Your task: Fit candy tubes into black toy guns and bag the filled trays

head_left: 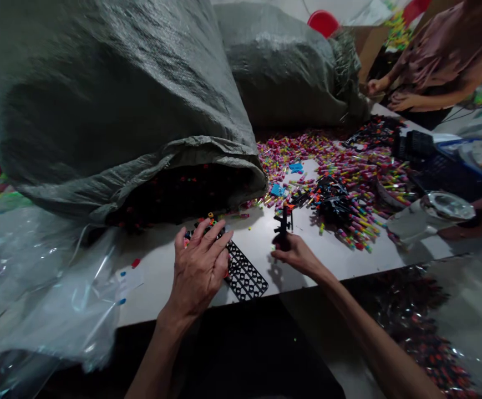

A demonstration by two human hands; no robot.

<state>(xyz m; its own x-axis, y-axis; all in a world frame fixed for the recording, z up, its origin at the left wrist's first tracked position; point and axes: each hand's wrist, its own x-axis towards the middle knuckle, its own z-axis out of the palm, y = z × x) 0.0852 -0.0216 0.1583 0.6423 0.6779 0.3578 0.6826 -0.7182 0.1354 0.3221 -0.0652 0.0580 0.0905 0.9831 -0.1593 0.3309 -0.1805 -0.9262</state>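
My left hand (pixel 201 263) lies over one end of a black perforated plastic rack (pixel 247 272), fingers stretched and a little apart. Small orange, yellow and black pieces (pixel 211 217) show around its fingertips, though what lies under the palm is hidden. Just to the right, my right hand (pixel 301 255) pinches a small black plastic toy part (pixel 283 224) with short prongs, held upright above the white table (pixel 261 227). Beyond it, a heap of black plastic parts (pixel 333 199) with orange bits rests among small multicoloured sticks (pixel 361 183).
A big grey woven sack (pixel 120 100) opens toward me at the left; another sack (pixel 282 66) lies behind. Clear plastic bags (pixel 70 288) drape over the left edge. A transparent jar (pixel 436 216), blue basket (pixel 452 166) and other people's hands (pixel 402 100) are at the right.
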